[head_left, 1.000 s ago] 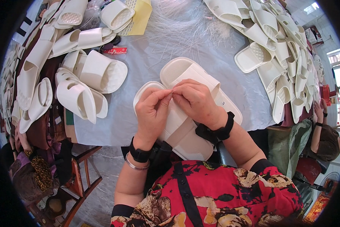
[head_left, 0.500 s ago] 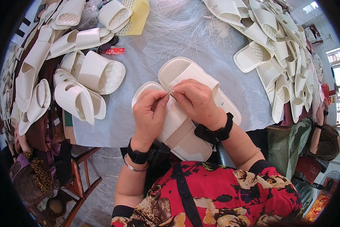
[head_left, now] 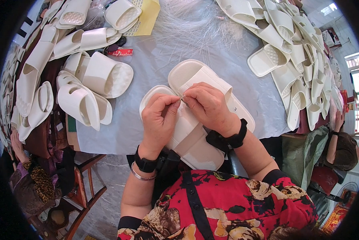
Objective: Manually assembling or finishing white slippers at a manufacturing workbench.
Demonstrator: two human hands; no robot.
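Observation:
Two cream slippers, their soles turned up toward me with straps showing, lie side by side in front of me: the left slipper [head_left: 199, 153] and the right slipper [head_left: 241, 113]. Over their inner edges my left hand [head_left: 157, 124] and my right hand [head_left: 211, 110] meet fingertip to fingertip. Thumb and forefinger of each hand are pinched together. Whatever sits between them is too small and hidden to name. Both slippers rest partly under my hands, at the near edge of the table.
Cream slippers are heaped at the left [head_left: 107, 76] and right [head_left: 295, 60]. Loose clear strands [head_left: 199, 20] lie at the far side on a pale plastic sheet [head_left: 147, 56], near a yellow card [head_left: 148, 20] and a red tag [head_left: 122, 52]. Other people sit at both sides.
Almost nothing differs. The pinched fingertips have shifted very slightly to the right, and the view has tilted a little. At the left, another person's hand has moved.

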